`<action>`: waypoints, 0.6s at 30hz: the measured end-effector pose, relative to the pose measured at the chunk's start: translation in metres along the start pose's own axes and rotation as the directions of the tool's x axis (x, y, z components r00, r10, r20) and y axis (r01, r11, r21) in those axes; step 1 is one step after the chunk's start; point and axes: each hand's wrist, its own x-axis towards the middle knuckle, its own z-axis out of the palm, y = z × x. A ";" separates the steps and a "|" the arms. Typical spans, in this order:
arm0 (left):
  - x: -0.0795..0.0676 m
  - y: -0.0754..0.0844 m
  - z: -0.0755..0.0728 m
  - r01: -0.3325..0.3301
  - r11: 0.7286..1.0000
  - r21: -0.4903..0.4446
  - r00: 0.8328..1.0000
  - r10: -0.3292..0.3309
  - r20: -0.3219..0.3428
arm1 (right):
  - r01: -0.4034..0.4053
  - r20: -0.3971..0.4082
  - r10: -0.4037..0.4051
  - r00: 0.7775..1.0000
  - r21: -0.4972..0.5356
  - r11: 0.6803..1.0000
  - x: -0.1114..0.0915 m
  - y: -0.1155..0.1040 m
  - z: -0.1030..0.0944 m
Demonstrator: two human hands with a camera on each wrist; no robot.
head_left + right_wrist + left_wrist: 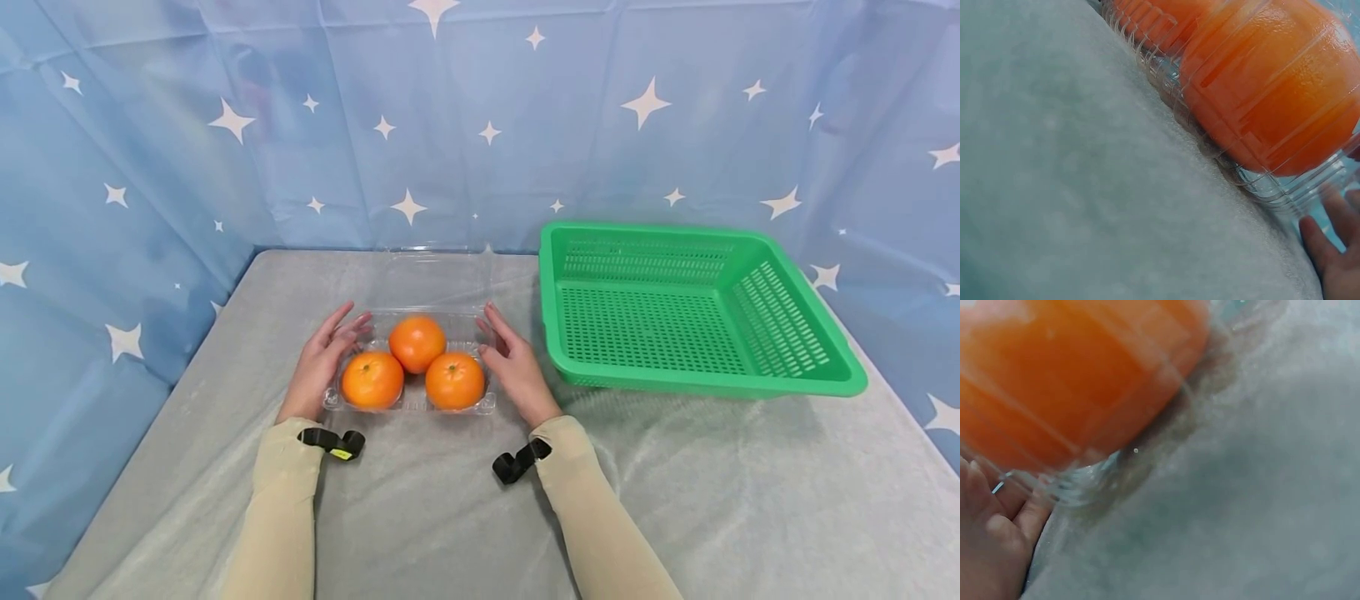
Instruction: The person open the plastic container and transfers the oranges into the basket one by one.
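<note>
Three oranges sit in a clear plastic clamshell box (415,405): a left orange (372,380), a right orange (454,382) and a back orange (417,343). Its transparent lid (437,279) lies folded back toward the curtain. At the box's left side is my left hand (317,367), fingers extended and slightly bent beside the wall. My right hand (516,367) is at the opposite side, fingers pointing forward along it. In the right wrist view, the fingers (1317,240) are close to the box's corner; whether they touch it, I cannot tell.
To the right of the box stands a green plastic basket (705,382) with slotted walls. A grey cloth (420,500) covers the table. Behind it hangs a blue curtain (450,167) with white stars.
</note>
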 end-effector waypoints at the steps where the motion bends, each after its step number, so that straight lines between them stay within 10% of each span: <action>1: 0.000 0.000 0.000 -0.002 1.000 0.003 1.000 0.002 0.000 | 0.002 0.000 -0.002 1.000 -0.004 1.000 0.000 0.000 0.000; 18: 0.001 -0.003 -0.001 -0.047 0.999 -0.017 0.998 0.048 0.031 | -0.016 -0.009 0.016 1.000 -0.013 1.000 -0.001 -0.001 0.000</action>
